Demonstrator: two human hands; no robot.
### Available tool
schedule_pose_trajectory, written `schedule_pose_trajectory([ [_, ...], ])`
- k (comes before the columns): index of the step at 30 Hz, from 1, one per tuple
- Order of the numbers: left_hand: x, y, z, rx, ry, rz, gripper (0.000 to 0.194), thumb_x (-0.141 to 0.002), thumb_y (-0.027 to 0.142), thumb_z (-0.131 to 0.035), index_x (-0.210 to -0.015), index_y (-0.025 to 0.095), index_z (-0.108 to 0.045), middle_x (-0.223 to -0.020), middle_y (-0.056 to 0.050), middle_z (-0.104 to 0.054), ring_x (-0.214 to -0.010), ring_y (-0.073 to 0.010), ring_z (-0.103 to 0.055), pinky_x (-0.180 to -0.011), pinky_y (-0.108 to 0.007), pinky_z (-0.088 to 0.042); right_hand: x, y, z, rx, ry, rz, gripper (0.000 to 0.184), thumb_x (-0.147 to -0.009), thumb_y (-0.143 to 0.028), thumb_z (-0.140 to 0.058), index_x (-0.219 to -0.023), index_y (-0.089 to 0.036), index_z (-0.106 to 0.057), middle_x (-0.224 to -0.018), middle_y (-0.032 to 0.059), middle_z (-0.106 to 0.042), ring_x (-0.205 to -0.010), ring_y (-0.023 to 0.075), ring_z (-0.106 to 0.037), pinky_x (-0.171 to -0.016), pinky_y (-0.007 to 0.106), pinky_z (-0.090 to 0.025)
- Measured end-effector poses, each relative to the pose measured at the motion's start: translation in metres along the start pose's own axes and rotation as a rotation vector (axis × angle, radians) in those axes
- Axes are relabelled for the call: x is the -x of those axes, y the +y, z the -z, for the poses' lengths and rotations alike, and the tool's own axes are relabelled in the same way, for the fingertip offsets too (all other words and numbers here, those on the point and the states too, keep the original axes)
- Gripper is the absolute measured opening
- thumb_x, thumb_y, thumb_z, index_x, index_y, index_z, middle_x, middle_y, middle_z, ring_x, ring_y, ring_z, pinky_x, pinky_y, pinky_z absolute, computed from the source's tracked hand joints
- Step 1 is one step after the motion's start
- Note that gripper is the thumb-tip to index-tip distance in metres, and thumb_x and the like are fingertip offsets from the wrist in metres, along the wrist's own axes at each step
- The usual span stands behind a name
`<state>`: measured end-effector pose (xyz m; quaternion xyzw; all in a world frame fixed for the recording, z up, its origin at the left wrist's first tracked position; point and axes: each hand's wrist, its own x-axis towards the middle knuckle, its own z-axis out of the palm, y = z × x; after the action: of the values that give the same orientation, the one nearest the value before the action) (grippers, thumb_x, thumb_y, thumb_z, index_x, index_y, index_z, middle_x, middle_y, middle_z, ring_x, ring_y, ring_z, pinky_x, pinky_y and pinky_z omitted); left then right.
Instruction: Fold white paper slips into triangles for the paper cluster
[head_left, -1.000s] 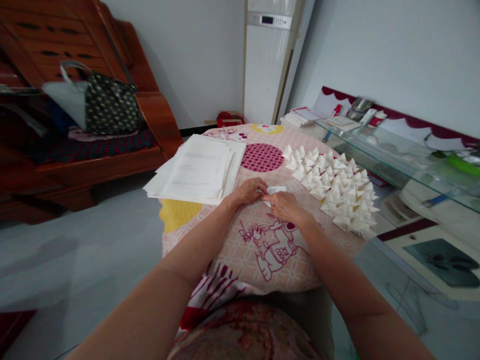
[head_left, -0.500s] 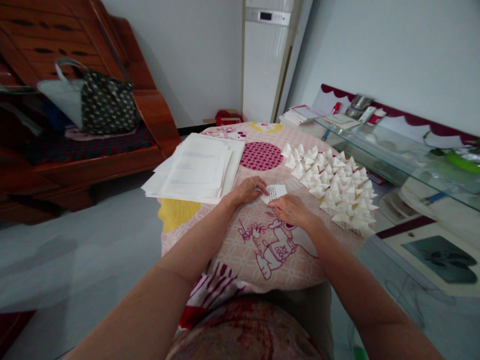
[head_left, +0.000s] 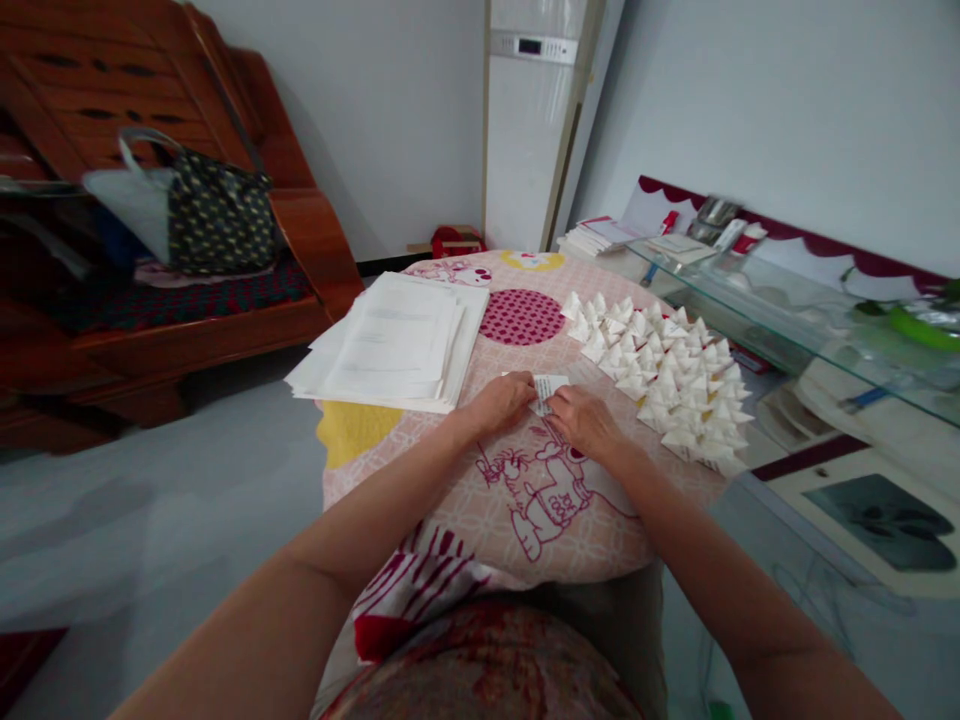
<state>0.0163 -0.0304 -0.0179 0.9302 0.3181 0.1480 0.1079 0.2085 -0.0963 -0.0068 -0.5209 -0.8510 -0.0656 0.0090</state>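
A small piece of printed paper lies on the patterned tablecloth, between my two hands. My left hand has its fingers closed at the paper's left side. From the right, my right hand pinches the paper's near right edge with thumb and fingers. Part of the paper is hidden under the fingers. Beyond my left hand rests a stack of white paper sheets. To the right stand rows of folded paper pieces with pointed tips.
A glass-topped stand with several items runs along the right wall. A wooden bench holding a dark patterned bag is at the left. Behind the table stands a tall white air conditioner.
My left hand has shifted slightly nearer to me and its fingers have curled more at the paper. My right hand has turned, its fingers now on the paper's right edge.
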Motion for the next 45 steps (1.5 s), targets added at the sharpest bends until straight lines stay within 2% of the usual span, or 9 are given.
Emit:
schedule_pose_trajectory([
  [4, 0.009, 0.001, 0.004, 0.031, -0.005, -0.070, 0.027, -0.092, 0.011, -0.053, -0.097, 0.014, -0.079, -0.107, -0.013, -0.074, -0.101, -0.0231, -0.069, -0.092, -0.032, -0.053, 0.001, -0.003, -0.004, 0.089, -0.037, 0.098, 0.028, -0.101, -0.011, -0.044, -0.108, -0.012, -0.071, -0.103, 0.0163, -0.069, -0.099, 0.0257, -0.061, -0.082, 0.034, -0.046],
  [7, 0.016, -0.003, 0.007, 0.095, -0.002, -0.154, 0.029, -0.093, 0.012, -0.053, -0.105, 0.019, -0.079, -0.114, -0.011, -0.075, -0.107, -0.0214, -0.069, -0.096, -0.031, -0.052, 0.003, -0.004, -0.005, 0.111, -0.036, 0.157, 0.030, -0.100, -0.008, -0.042, -0.110, -0.011, -0.071, -0.102, 0.0170, -0.069, -0.098, 0.0261, -0.061, -0.080, 0.034, -0.045],
  [13, 0.022, -0.005, 0.009, 0.125, 0.001, -0.170, 0.030, -0.092, 0.013, -0.056, -0.108, 0.023, -0.080, -0.123, -0.010, -0.073, -0.114, -0.0224, -0.068, -0.101, -0.034, -0.052, 0.008, 0.005, -0.001, 0.068, -0.023, 0.110, 0.026, -0.098, -0.008, -0.047, -0.104, -0.011, -0.072, -0.103, 0.0161, -0.069, -0.098, 0.0255, -0.060, -0.083, 0.033, -0.045],
  [17, 0.024, -0.002, 0.009, 0.113, 0.010, -0.184, 0.031, -0.093, 0.013, -0.055, -0.110, 0.021, -0.080, -0.121, -0.012, -0.073, -0.111, -0.0228, -0.069, -0.099, -0.034, -0.053, 0.004, 0.020, 0.002, -0.093, 0.012, 0.023, 0.023, -0.094, -0.006, -0.051, -0.091, -0.012, -0.074, -0.099, 0.0142, -0.070, -0.095, 0.0235, -0.061, -0.085, 0.032, -0.045],
  [22, 0.025, 0.001, 0.007, 0.084, 0.030, -0.204, 0.032, -0.091, 0.010, -0.054, -0.107, 0.021, -0.080, -0.115, -0.011, -0.073, -0.106, -0.0221, -0.069, -0.096, -0.034, -0.054, -0.009, 0.039, 0.006, -0.456, 0.133, -0.047, 0.015, -0.086, -0.010, -0.062, -0.081, -0.015, -0.074, -0.087, 0.0080, -0.072, -0.082, 0.0191, -0.063, -0.076, 0.029, -0.044],
  [28, 0.026, 0.000, 0.006, 0.105, 0.049, -0.220, 0.031, -0.091, 0.010, -0.054, -0.104, 0.021, -0.080, -0.112, -0.010, -0.073, -0.103, -0.0212, -0.070, -0.094, -0.033, -0.054, -0.032, 0.042, 0.009, -0.663, 0.142, -0.081, 0.013, -0.080, -0.010, -0.064, -0.073, -0.016, -0.073, -0.074, 0.0023, -0.070, -0.068, 0.0151, -0.059, -0.067, 0.026, -0.041],
  [32, 0.027, -0.001, 0.007, 0.126, 0.053, -0.223, 0.030, -0.091, 0.011, -0.055, -0.103, 0.021, -0.080, -0.114, -0.011, -0.074, -0.105, -0.0219, -0.070, -0.095, -0.034, -0.054, -0.045, 0.037, 0.005, -0.670, 0.125, -0.071, 0.017, -0.080, -0.007, -0.063, -0.071, -0.016, -0.074, -0.071, 0.0020, -0.070, -0.068, 0.0147, -0.059, -0.067, 0.026, -0.041],
  [37, 0.027, -0.005, 0.007, 0.168, 0.042, -0.216, 0.029, -0.089, 0.010, -0.056, -0.102, 0.019, -0.080, -0.119, -0.010, -0.074, -0.107, -0.0218, -0.071, -0.096, -0.034, -0.054, -0.051, 0.032, -0.009, -0.643, 0.189, -0.052, 0.015, -0.079, -0.006, -0.067, -0.070, -0.016, -0.074, -0.076, 0.0040, -0.072, -0.074, 0.0168, -0.062, -0.073, 0.028, -0.043],
  [45, 0.027, -0.002, 0.007, 0.189, 0.049, -0.171, 0.040, -0.089, 0.009, -0.056, -0.126, 0.015, -0.071, -0.119, -0.012, -0.073, -0.108, -0.0236, -0.068, -0.099, -0.039, -0.054, -0.050, 0.029, -0.020, -0.605, 0.258, -0.042, 0.015, -0.081, -0.006, -0.069, -0.072, -0.017, -0.076, -0.078, 0.0060, -0.072, -0.078, 0.0186, -0.063, -0.076, 0.030, -0.044],
])
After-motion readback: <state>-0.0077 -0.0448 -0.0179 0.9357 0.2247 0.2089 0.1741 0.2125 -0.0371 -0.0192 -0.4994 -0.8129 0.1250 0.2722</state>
